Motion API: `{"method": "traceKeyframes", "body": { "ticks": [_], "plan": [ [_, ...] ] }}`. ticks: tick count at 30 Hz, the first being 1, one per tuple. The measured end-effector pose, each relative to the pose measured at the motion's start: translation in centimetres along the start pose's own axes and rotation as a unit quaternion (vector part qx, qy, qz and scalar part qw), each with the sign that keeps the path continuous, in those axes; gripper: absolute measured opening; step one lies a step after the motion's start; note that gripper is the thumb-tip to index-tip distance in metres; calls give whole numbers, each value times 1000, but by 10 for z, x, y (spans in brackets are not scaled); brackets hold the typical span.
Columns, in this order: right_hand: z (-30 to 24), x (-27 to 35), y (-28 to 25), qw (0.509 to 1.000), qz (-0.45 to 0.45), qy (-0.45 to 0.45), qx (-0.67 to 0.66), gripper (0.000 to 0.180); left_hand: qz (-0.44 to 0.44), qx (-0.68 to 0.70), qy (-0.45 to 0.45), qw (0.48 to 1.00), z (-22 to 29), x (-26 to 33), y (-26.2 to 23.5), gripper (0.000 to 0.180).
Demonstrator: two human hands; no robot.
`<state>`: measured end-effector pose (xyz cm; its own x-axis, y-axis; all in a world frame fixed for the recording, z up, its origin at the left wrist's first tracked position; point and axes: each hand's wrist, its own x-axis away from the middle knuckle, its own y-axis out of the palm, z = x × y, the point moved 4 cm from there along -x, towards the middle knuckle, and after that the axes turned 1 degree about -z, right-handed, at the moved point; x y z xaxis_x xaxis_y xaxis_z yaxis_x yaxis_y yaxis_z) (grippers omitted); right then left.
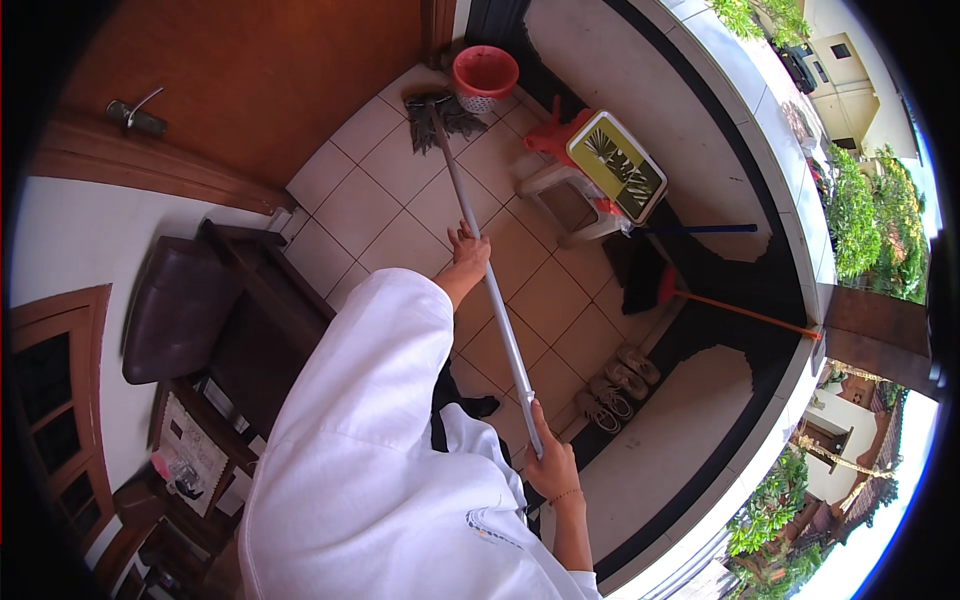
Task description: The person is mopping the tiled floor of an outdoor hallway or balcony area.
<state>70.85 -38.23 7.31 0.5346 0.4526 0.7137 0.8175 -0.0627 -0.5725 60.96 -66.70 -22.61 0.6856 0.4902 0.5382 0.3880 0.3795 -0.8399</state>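
A mop with a long grey pole (497,312) slants across the tiled floor, away from me. Its dark stringy head (432,122) lies on the far tiles, beside a red basket (485,75) with a pale perforated lower part. Midway along the pole, my left hand (467,258) is closed on it, with some fingertips showing on the left side. Nearer to me, my right hand (552,468) wraps round the pole close to its near end. A bracelet sits on the right wrist.
A brown door (250,80) stands far left, above a dark cushioned chair (190,310). Along the right wall are a pale stool (570,200), a green-and-white tray (618,165), a broom (650,285) with an orange handle, and shoes (605,402). Beyond the low wall are plants (850,210).
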Motion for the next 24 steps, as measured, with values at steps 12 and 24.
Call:
{"method": "traceKeyframes", "body": {
  "ticks": [12,24],
  "plan": [
    [169,222,-15,984,-99,140,39,44,-203,-67,354,911,145,286,66,78],
    [58,84,-23,989,-95,79,81,71,-58,-76,136,986,31,135,14,85]
  ]
}}
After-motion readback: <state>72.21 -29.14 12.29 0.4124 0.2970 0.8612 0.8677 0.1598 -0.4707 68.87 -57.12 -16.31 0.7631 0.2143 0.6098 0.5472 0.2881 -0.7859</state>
